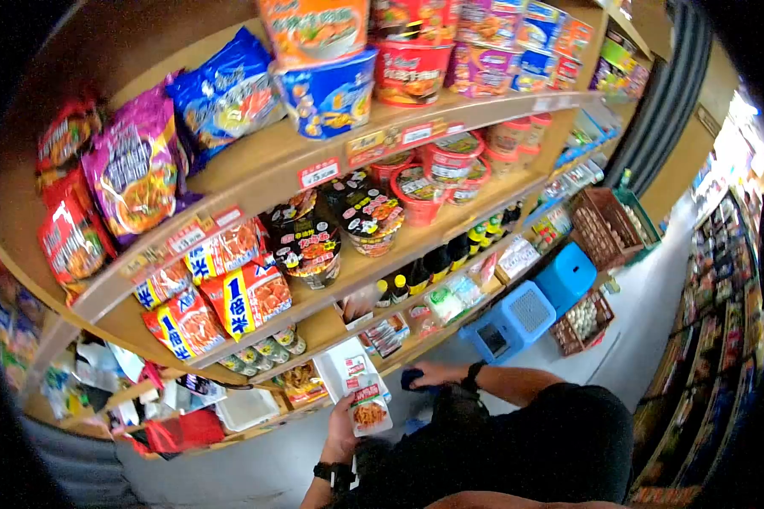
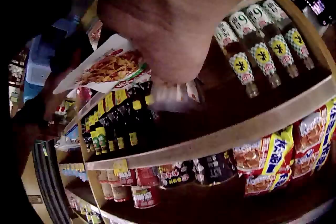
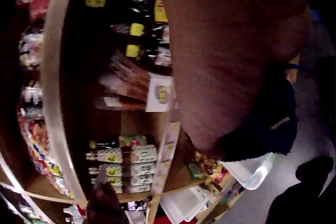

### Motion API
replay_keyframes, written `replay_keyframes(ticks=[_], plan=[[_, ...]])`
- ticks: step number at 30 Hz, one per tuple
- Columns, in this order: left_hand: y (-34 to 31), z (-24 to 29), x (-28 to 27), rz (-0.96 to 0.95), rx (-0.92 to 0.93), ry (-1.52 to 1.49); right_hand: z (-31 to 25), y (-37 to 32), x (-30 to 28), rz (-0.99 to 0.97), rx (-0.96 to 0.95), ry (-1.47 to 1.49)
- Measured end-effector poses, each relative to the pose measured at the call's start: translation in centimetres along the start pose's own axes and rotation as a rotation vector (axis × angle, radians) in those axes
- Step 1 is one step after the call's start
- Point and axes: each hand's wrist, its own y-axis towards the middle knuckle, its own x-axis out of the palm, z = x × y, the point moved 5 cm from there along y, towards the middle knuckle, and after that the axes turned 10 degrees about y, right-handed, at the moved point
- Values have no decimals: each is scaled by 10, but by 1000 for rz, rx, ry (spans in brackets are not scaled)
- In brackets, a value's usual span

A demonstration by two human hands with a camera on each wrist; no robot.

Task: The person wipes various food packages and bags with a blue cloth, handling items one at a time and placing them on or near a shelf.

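Observation:
In the head view my left hand (image 1: 339, 431) pinches a flat white packet (image 1: 370, 412) with a food picture, beside an open white box (image 1: 334, 363) at the low shelf's edge. The left wrist view shows that packet (image 2: 113, 70) beyond the hand (image 2: 168, 27). My right hand (image 1: 440, 374) grips a dark blue item (image 1: 412, 378), seemingly cloth, over the floor. Close up in the right wrist view, the dark blue item (image 3: 273, 124) lies under the hand (image 3: 231, 61); its fingers are mostly hidden.
Curved shelves hold noodle bags (image 1: 136, 165), black cups (image 1: 307, 246) and red tubs (image 1: 418, 191). Small bottles (image 2: 262, 56) and dark sauce bottles (image 2: 123, 121) lie or stand lower down. Blue plastic containers (image 1: 511, 318) and a crate of eggs (image 1: 582, 322) are on the floor (image 1: 628, 335).

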Motion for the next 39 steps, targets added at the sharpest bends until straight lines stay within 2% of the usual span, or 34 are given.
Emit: replay_keyframes(ticks=[1, 3, 5, 7, 9, 10, 11, 13, 16, 17, 19, 20, 21, 23, 24, 26, 29, 31, 35, 37, 39], plan=[[-2, 6, -3, -2, -18, 26, -21, -5, -3, 109, -171, -17], [5, 17, -19, 84, 48, 104, -116, -41, -13, 70, -131, 20], [-4, 36, -11, 61, 77, 145, -138, -41, -16, 94, -113, 21], [-19, 48, -10, 115, 75, 103, -153, -43, -17, 341, -344, -168], [-16, 47, -30, 66, 125, 121, -164, -45, -17, 335, -261, -89], [-17, 47, -31, 37, 111, 92, -198, -63, -14, 351, -321, -53], [-21, 46, -29, 8, 94, 60, -219, -75, -12, 444, -499, -153], [-38, 52, -15, -33, 59, 13, -232, -77, -9, 467, -581, -131], [-63, 62, -6, -80, 103, 96, -272, -99, 8, 480, -494, -20], [-69, 65, -5, -50, 105, 100, -292, -112, 15, 530, -573, -155], [-80, 70, -3, -200, 81, -5, -293, -106, 30, 547, -670, -215], [-88, 74, -3, -219, 174, 94, -306, -112, 41, 518, -598, -184], [-93, 78, -4, -237, 265, 195, -309, -110, 50, 548, -675, -327], [-88, 70, -6, -397, 137, -165, -331, -119, 71, 507, -775, -439], [-92, 69, -6, -395, 167, -191, -338, -120, 80, 458, -763, -435], [-106, 69, -2, -461, 190, -279, -347, -120, 104, 383, -757, -755], [-113, 59, -4, -493, 144, -384, -353, -113, 138, 240, -827, -819], [-117, 59, -6, -463, 222, -352, -355, -107, 151, 205, -847, -927], [-131, 60, -15, -435, 208, -402, -360, -96, 161, 223, -856, -863], [-137, 60, -25, -313, 208, -349, -364, -87, 163, 316, -883, -830], [-140, 59, -31, -328, 203, -327, -367, -79, 164, 345, -879, -735]])
